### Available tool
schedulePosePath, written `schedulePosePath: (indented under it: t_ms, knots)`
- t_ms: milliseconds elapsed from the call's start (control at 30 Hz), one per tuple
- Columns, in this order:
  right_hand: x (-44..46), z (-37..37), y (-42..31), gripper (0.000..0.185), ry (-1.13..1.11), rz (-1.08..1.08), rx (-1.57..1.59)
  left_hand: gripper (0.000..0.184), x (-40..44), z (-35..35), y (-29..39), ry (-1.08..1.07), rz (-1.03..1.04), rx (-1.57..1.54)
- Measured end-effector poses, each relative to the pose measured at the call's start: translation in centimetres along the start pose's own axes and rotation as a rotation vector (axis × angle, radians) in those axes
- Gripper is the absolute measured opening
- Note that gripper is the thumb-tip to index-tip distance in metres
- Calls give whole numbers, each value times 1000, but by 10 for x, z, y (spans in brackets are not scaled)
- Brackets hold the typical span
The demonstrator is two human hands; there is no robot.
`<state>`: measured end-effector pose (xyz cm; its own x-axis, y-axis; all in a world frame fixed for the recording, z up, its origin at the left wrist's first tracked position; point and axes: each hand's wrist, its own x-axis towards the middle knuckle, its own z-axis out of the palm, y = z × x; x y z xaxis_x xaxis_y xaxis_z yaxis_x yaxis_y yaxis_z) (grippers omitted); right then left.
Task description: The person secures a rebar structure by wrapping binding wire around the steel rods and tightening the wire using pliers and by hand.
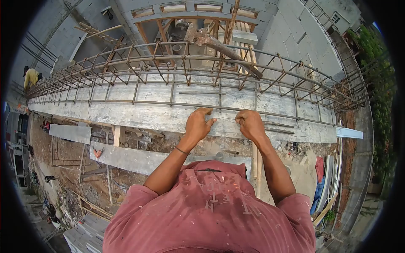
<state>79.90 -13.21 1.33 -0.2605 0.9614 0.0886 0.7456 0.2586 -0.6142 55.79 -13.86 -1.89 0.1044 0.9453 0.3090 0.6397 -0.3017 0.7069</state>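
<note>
A thin tie wire [227, 118] stretches between my two hands in front of the steel rebar cage [168, 104]. My left hand [198, 126] has its fingers curled and its thumb against one end of the wire. The other end is pinched between the thumb and fingers of my right hand [251, 125]. Both hands are just over the grey plank [126, 113] under the cage, close to its lowest long bar. Short steel rods [278, 130] lie beside my right hand. A rusty hammer [225, 49] rests across the upper bars.
Beyond the cage are grey block walls [291, 29] and timber framing [162, 31]. Lower planks [126, 158] and debris-covered ground [63, 168] lie below on my side. At the far left, a person in a yellow top [31, 77] is by the cage's end.
</note>
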Motion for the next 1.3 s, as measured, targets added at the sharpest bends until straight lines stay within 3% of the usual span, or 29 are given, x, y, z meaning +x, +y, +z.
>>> schedulePosePath:
  t_ms: [100,167,233,300,367,433,500,567,800,867,1000,1100,1200,1267,1300]
  knots:
    - [1,-17,-9,8,189,-4,0,24,5,-14,4,26,-57,-90]
    - [10,-34,-13,9,277,12,-11,21,6,-26,9,116,-216,-114]
    - [26,-40,-13,11,203,96,-274,19,18,-26,7,142,-201,-75]
    - [44,-33,-3,8,128,104,-414,16,42,-21,-4,167,51,51]
    - [57,-21,4,7,42,67,-307,17,59,-15,-13,118,73,73]
    - [67,-12,5,7,22,87,-223,19,70,-11,-20,-205,5,149]
    - [73,-5,1,8,-73,112,-89,21,76,-12,-12,-244,0,203]
    - [78,1,-4,7,-100,111,-100,23,79,-13,-6,-381,-81,221]
    - [84,12,-12,11,-140,111,-217,27,89,-10,-18,-473,-182,146]
    - [84,14,-11,11,-134,97,-227,30,97,-10,-18,-715,-217,268]
    - [84,13,-15,12,-150,89,-273,34,101,-2,-15,-719,-190,315]
    - [82,10,-22,14,-130,98,-296,26,109,-1,-6,-855,-158,489]
    - [77,10,-27,15,-95,85,-314,32,116,1,-14,-791,-164,387]
    - [78,10,-25,15,-70,62,-313,26,120,-4,-14,-828,-362,98]
    - [79,11,-21,16,-69,48,-295,26,120,-6,-10,-827,-360,107]
